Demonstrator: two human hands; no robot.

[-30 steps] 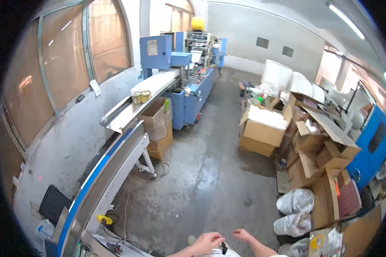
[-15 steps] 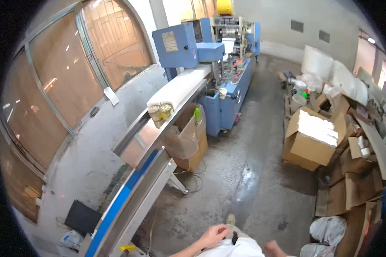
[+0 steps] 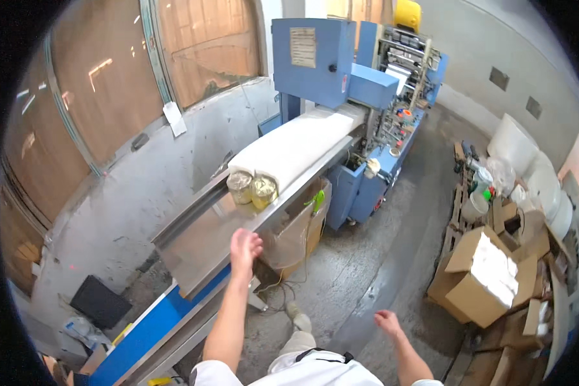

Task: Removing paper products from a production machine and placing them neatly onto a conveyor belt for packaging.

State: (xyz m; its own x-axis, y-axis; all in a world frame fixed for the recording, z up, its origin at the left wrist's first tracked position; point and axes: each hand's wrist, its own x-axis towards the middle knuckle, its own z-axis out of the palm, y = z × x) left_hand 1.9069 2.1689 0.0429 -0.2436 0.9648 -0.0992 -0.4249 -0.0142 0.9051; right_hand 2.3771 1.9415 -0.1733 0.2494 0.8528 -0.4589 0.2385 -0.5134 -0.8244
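Note:
My left hand (image 3: 245, 248) is over the near edge of the metal tray (image 3: 202, 231), fingers apart and nothing in them. Farther up the tray lies a long, soft white stack of sheets (image 3: 296, 145) in two rows, reaching back under the blue machine (image 3: 312, 61). Against its near end stand two round, shiny, gold-coloured jar-like things (image 3: 264, 192), apart from my hand. My right hand (image 3: 387, 320) hangs low over the floor at my right, loosely open and holding nothing.
A blue conveyor belt (image 3: 154, 334) slopes down from the tray. Below it stands a plastic-lined carton (image 3: 302, 238) with a green-handled tool (image 3: 317, 201). At the right, an open carton (image 3: 469, 296) of white stacks sits beside flattened cardboard and white rolls (image 3: 513, 140).
I have come closer to the tray and machine. My left hand has risen from my waist and reached forward to the tray's edge; my right arm has swung forward.

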